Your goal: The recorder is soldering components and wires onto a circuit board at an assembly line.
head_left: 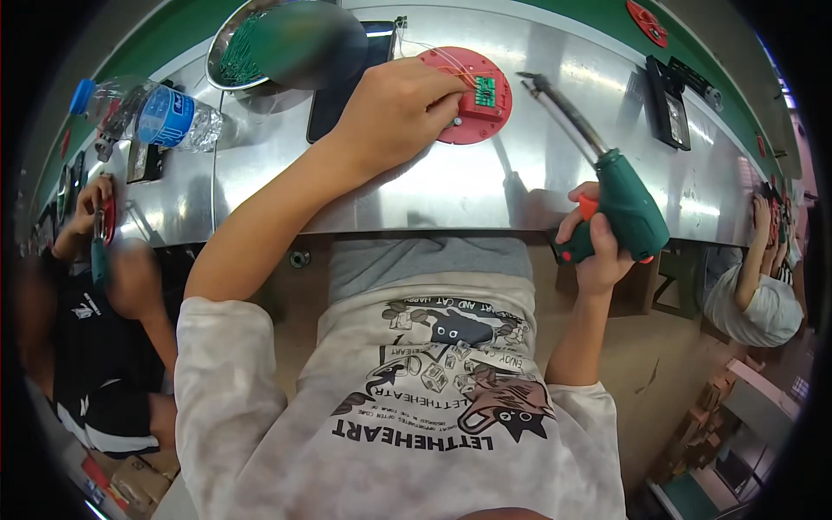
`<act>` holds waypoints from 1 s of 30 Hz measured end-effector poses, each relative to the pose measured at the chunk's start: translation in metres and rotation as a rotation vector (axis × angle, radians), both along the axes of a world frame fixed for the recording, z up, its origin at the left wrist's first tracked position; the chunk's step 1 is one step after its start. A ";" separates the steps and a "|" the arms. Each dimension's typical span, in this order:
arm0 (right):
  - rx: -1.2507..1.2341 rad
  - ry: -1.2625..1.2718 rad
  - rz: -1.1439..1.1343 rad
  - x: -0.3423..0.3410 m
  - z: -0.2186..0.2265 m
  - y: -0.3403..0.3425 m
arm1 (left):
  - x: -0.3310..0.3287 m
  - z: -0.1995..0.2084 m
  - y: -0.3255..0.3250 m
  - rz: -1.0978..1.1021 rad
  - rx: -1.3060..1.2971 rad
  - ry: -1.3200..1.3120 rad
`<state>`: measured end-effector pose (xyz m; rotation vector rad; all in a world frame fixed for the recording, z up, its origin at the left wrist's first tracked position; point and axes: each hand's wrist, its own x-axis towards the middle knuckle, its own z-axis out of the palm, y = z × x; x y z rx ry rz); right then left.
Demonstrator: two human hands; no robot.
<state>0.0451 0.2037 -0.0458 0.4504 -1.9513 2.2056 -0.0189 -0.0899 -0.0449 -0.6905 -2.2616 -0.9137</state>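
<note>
Gripping the green soldering iron [617,206] in my right hand [594,247], fist closed, at the tabletop [537,173] edge | left hand [394,113] farther out, fingers curled on the red disc [468,97], pinching thin wires by its green board [484,90] | bottle [143,113] far left.

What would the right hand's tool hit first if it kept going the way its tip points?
Probably the red round fixture with the small green circuit board: the soldering iron in the right hand points up-left toward it, though depth is unclear.

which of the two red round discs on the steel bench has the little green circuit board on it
The near red round disc under the left hand carries the green circuit board; the far red disc at the bench's back edge is bare.
</note>
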 end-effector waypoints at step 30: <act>-0.005 -0.115 0.047 -0.005 0.012 0.003 | 0.000 0.004 0.005 0.019 -0.112 0.011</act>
